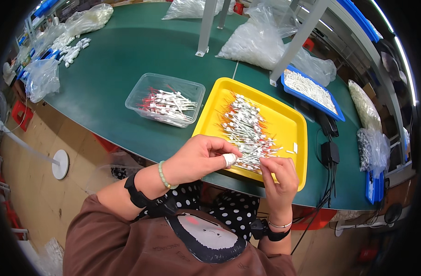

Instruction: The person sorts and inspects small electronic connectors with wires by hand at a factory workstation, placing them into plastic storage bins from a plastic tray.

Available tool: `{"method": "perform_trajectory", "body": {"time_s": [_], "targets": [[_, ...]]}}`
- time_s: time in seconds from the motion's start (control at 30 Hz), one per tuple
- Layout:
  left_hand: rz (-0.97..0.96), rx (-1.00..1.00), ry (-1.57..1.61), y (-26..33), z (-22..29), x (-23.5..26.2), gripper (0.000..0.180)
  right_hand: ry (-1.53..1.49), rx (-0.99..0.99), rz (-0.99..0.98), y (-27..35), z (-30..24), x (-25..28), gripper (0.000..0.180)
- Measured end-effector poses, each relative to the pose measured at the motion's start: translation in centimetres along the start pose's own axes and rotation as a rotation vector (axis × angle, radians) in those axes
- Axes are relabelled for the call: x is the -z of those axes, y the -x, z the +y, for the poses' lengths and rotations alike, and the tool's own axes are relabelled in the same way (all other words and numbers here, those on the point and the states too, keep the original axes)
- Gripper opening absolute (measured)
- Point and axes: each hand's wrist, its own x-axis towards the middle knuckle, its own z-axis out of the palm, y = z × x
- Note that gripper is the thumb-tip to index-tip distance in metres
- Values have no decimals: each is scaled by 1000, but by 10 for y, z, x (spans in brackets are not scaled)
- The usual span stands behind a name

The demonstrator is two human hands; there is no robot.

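My left hand [199, 158] is over the near left edge of a yellow tray [291, 123], its thumb and fingertips pinched together. A white wrapping covers the thumb tip. At the tray's near edge, my right hand [281, 177] also has thumb and forefinger brought together. What either hand pinches is too small to make out. Between and beyond the hands lies a pile of slim white sticks with thin red-orange wire ends [245, 122]. Small loose white pieces [295, 147] lie on the tray's right side. Left of it, a clear plastic box [136, 94] holds more such white sticks with red wires.
A blue tray [340, 114] of small white pieces stands at the right, near a grey metal post [302, 39]. Clear bags of white parts [254, 41] lie behind. Black cables [331, 172] hang over the green table's [113, 60] right edge. White parts [72, 51] lie far left.
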Motion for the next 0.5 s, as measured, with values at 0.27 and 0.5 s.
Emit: {"method": "perform_trajectory", "body": {"time_s": [0.27, 0.5], "targets": [[-96, -173, -127, 1, -8, -6, 24, 1, 122, -73, 3, -5, -8, 27], [-11, -238, -325, -1, -4, 1, 23, -14, 323, 32, 0, -8, -18, 26]]}}
